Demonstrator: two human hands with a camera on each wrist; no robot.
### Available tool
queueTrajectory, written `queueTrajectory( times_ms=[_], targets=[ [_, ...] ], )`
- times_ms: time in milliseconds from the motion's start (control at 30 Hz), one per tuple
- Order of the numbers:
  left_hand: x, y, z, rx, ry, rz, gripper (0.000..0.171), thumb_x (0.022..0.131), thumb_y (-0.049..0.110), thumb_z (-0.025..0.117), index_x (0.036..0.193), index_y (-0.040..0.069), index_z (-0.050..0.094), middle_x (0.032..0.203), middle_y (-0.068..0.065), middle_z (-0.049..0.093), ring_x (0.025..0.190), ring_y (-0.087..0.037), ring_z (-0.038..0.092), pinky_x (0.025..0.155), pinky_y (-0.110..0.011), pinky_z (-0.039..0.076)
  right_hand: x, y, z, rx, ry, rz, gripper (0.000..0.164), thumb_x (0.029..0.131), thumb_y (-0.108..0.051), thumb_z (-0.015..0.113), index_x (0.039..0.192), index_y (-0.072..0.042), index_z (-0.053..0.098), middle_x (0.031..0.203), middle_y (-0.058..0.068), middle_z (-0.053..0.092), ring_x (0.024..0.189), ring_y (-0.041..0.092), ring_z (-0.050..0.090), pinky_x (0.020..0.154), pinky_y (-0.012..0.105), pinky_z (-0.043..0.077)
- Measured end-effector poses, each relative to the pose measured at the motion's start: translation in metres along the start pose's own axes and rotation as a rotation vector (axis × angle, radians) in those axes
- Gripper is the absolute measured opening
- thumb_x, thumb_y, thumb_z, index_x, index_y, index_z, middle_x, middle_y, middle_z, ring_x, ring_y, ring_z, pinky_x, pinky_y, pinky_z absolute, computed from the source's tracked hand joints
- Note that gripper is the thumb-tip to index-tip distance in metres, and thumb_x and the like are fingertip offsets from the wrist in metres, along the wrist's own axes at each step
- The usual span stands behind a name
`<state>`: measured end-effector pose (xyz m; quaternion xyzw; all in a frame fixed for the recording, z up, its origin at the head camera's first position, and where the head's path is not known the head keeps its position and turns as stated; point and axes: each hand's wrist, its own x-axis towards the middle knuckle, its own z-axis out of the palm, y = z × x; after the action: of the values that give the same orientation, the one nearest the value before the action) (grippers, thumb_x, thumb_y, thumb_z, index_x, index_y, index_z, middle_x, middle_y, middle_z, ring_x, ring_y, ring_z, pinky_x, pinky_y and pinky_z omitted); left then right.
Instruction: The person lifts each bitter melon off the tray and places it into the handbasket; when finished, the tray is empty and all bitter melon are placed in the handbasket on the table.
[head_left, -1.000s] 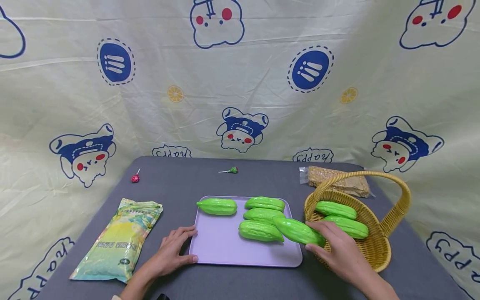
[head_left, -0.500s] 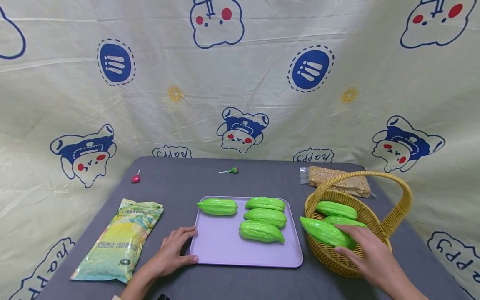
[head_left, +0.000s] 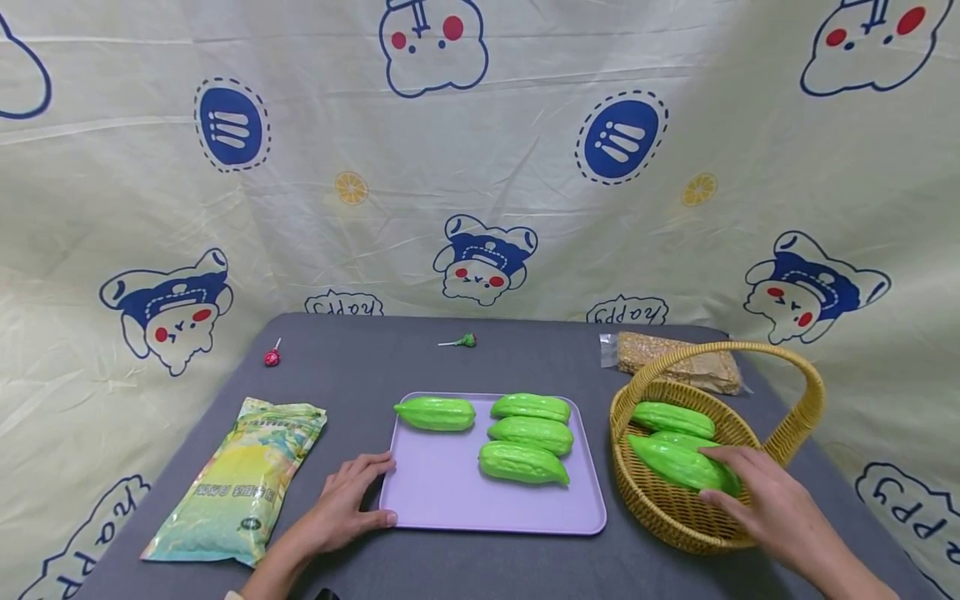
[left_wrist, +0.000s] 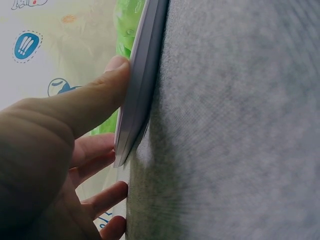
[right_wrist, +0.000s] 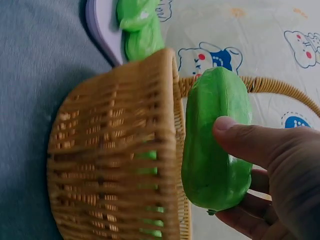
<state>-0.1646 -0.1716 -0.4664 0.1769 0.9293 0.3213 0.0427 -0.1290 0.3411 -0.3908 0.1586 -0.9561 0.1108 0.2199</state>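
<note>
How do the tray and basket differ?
The lilac tray is flat and smooth; the wicker basket, deep and woven. The basket has an arched handle; the tray has none. The left hand touches the tray; the right hand holds a green gourd at the basket. Both hold other gourds.

An arching handle (head_left: 776,353) obstructs the basket (head_left: 671,531), leaving its near side passable.

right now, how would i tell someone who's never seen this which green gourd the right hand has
On the grey table, find the wicker basket to the right of the purple tray. At its opening is the right hand, gripping a green gourd. Unlike the two other gourds just beyond it, this one is in someone's grasp.
</note>
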Motion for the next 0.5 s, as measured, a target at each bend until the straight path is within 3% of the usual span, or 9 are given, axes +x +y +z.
queueTrajectory(
  times_ms=[500],
  targets=[
    [0.001, -0.001, 0.001, -0.003, -0.002, 0.004, 0.069, 0.076, 0.043, 0.074, 0.132, 0.010, 0.053, 0.142, -0.007, 0.045, 0.122, -0.028, 0.043, 0.089, -0.046, 0.030, 0.011, 0.022, 0.002, -0.042, -0.155, 0.040, 0.047, 0.069, -0.025, 0.082, 0.109, -0.008, 0.065, 0.104, 0.014, 0.065, 0.094, 0.036, 0.062, 0.073, 0.054, 0.048]
  ],
)
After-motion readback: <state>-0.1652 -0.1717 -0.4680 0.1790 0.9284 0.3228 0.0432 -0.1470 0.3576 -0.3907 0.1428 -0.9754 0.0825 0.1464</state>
